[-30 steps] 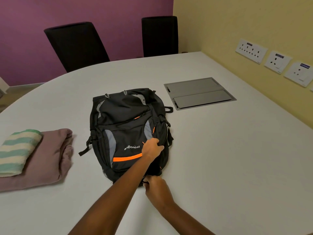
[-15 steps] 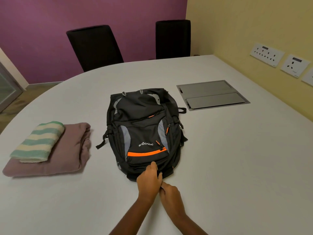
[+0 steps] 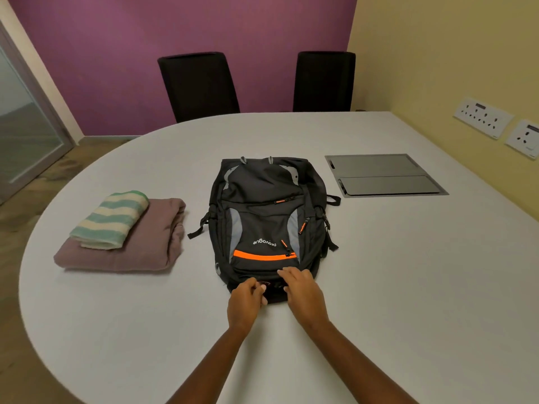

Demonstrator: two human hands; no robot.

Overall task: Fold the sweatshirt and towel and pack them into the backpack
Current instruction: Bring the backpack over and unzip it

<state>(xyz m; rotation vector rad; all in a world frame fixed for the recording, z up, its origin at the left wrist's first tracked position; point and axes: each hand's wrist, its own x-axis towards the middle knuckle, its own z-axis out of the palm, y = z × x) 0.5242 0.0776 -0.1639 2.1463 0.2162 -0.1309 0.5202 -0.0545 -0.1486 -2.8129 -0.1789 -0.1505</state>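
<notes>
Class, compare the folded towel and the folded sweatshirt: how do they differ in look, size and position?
The towel has green and cream stripes; the sweatshirt is plain mauve. The towel's folded bundle is smaller than the sweatshirt's. The towel lies on top of the sweatshirt, which rests on the table. Both are folded and outside the backpack.

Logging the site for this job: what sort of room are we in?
Likely an office meeting room: a large rounded table with a cable hatch, two chairs behind it, wall sockets.
</notes>
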